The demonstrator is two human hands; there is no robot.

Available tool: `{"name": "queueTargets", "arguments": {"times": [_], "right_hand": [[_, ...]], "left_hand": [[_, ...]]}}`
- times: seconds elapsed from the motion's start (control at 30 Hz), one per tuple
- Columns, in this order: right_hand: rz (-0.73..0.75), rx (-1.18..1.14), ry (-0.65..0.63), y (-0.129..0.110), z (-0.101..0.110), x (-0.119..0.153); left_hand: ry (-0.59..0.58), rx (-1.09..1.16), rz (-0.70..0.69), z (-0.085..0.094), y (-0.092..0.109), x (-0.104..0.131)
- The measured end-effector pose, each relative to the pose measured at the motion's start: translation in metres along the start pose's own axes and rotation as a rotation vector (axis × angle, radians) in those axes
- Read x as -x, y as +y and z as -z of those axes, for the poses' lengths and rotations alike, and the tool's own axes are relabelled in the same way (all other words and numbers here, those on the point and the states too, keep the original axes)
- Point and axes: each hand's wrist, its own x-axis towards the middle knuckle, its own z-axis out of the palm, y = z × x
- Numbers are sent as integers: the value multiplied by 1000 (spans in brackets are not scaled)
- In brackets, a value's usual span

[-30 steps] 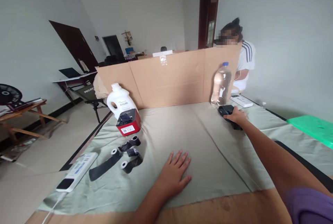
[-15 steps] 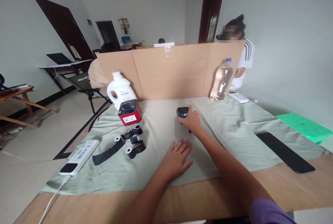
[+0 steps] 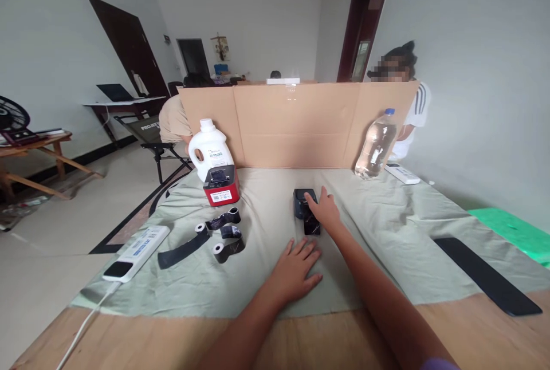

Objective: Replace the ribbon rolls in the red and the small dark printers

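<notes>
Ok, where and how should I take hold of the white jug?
The white jug is probably best gripped by its loop handle, coming from the left: the handle's opening is on that side, while the red-and-black box in front hides part of the jug's base, making a low front grip awkward.

Wooden table (image 3: pixel 141 338) under grey-green cloth (image 3: pixel 268 198); on it black device (image 3: pixel 299 206), rolls (image 3: pixel 220 251), red box (image 3: pixel 222 192), jug (image 3: pixel 213 149), bottle (image 3: pixel 374 149).

On your table (image 3: pixel 172 335), counted: two white oblong units (image 3: pixel 137 252) (image 3: pixel 403 173), one white jug (image 3: pixel 211 144), one clear bottle (image 3: pixel 376 145), one red-and-black box (image 3: pixel 221 187), one black device (image 3: pixel 299 204), one black slab (image 3: pixel 487 276), at least three black rolls (image 3: pixel 218 251).
</notes>
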Motion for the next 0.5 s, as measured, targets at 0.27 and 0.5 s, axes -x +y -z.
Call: {"name": "queueTargets", "arguments": {"times": [0.27, 0.5], "right_hand": [[113, -187, 58, 55, -6, -27], [27, -146, -19, 56, -6, -32]], "left_hand": [[94, 106, -2, 3, -2, 0], [-15, 482, -189, 70, 95, 0]]}}
